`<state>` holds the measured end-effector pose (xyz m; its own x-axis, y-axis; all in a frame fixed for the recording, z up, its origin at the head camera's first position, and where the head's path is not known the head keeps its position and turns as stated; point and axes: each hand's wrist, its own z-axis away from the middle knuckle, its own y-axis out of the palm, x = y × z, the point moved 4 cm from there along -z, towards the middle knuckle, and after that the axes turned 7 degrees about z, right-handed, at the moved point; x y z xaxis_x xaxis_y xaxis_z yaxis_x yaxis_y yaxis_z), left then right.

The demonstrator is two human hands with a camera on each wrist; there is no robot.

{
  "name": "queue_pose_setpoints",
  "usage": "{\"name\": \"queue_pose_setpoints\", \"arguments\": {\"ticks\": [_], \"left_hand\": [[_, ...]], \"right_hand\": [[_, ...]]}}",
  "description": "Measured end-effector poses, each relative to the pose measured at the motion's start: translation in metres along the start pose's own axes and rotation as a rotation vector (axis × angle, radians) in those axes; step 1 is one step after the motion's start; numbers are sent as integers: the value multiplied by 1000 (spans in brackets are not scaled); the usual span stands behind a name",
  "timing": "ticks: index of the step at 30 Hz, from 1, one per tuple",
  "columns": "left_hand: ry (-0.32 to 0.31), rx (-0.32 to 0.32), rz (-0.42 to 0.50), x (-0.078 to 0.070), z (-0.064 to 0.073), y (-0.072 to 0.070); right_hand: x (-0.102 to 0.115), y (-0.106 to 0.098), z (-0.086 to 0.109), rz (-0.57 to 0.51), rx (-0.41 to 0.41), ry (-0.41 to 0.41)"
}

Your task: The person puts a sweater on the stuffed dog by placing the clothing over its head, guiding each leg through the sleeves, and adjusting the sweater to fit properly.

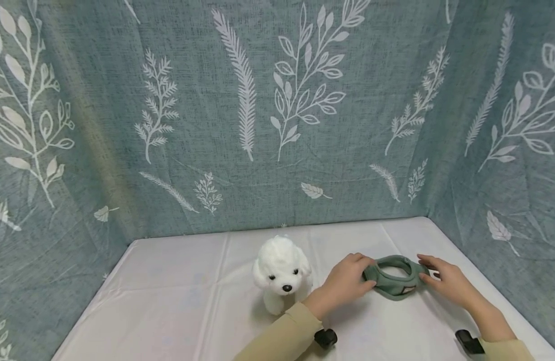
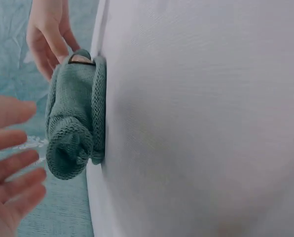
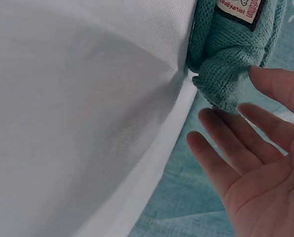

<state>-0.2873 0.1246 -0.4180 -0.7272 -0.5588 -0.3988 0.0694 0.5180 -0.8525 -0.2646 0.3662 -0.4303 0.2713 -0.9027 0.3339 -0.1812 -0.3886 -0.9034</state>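
Note:
A small green knitted sweater (image 1: 395,290) with a stitched label lies on the white-covered table to the right of a white plush dog (image 1: 282,268). At the sweater's left end is my left hand (image 1: 347,278); the left wrist view shows its fingers (image 2: 18,143) spread and apart from the rolled sleeve opening. My right hand (image 1: 448,281) is at the other end. Seen from the right wrist, its thumb tip (image 3: 260,74) meets the knit and its relaxed fingers lie right at the sleeve's edge. The plush dog stands upright, facing me, beside my left wrist.
A white cloth (image 1: 169,301) covers the table. Blue-green curtains (image 1: 191,125) with white leaf patterns hang at the back and both sides. Black devices (image 1: 326,338) are strapped at both wrists, below the hands.

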Motion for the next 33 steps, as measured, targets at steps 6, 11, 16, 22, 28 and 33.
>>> {"name": "queue_pose_setpoints", "arguments": {"ticks": [6, 11, 16, 22, 28, 33], "left_hand": [[-237, 18, 158, 14, -10, 11], [-315, -2, 288, 20, -11, 15], [-302, -58, 322, 21, -11, 16], [-268, -91, 281, 18, -9, 13], [-220, -149, 268, 9, -5, 2], [-189, -187, 262, 0, 0, -17]], "right_hand": [[0, 2, -5, -17, 20, 25], [2, 2, -5, -12, 16, 40], [2, 0, -5, 6, 5, 59], [4, -4, -3, -4, -5, 81], [11, -12, 0, -35, -31, 70], [21, -22, 0, -46, -80, 37]]}}
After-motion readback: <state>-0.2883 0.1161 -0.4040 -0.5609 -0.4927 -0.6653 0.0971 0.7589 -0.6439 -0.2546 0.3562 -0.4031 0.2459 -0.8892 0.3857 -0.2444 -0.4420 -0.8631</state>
